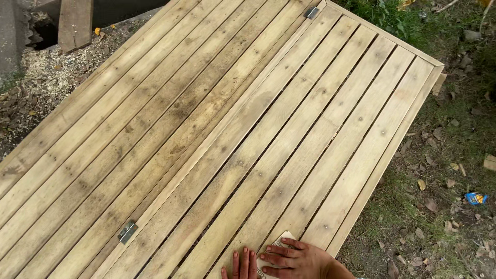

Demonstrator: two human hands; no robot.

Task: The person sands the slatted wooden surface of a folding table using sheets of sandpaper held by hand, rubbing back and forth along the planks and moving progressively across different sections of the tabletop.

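Slatted wooden panel [217,129]: both hands [289,261] press sandpaper [281,243] near its edge.

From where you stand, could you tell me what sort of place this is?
Probably an outdoor yard used for woodwork: a slatted wooden panel lies over grass, with sawdust nearby.

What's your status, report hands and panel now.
Right hand flat on sandpaper. Left hand flat on panel beside it. Nothing in the way.
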